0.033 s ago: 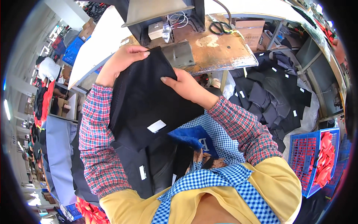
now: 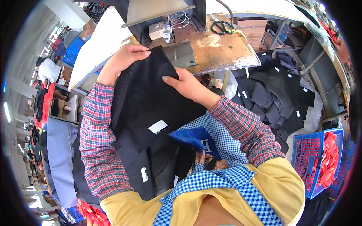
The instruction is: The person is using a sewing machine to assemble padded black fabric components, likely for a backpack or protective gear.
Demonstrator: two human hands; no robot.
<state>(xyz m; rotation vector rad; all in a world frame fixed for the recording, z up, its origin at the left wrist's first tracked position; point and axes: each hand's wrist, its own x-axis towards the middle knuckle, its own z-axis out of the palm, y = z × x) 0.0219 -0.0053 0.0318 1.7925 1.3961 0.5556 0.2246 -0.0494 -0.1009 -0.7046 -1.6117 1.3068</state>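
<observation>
A black fabric piece (image 2: 151,105) with a mesh-textured strip along its upper and left side is stretched between my hands, in front of the wooden worktable. My left hand (image 2: 126,62) pinches its upper left corner between thumb and fingers. At the upper right edge, my right hand (image 2: 190,86) grips it with the thumb on top; the other fingers are partly hidden behind the cloth. A white label (image 2: 157,127) shows near the lower edge of the piece. Below it, more black fabric pieces (image 2: 162,162) lie across my lap, also with white labels.
Ahead stands a worn wooden worktable (image 2: 222,47) with a metal plate (image 2: 181,54) beneath a machine (image 2: 158,11). Dark labelled pieces (image 2: 271,98) are heaped to the right. A blue basket (image 2: 306,165) holds red pieces (image 2: 328,160). Far left, a person in white (image 2: 49,71) bends over.
</observation>
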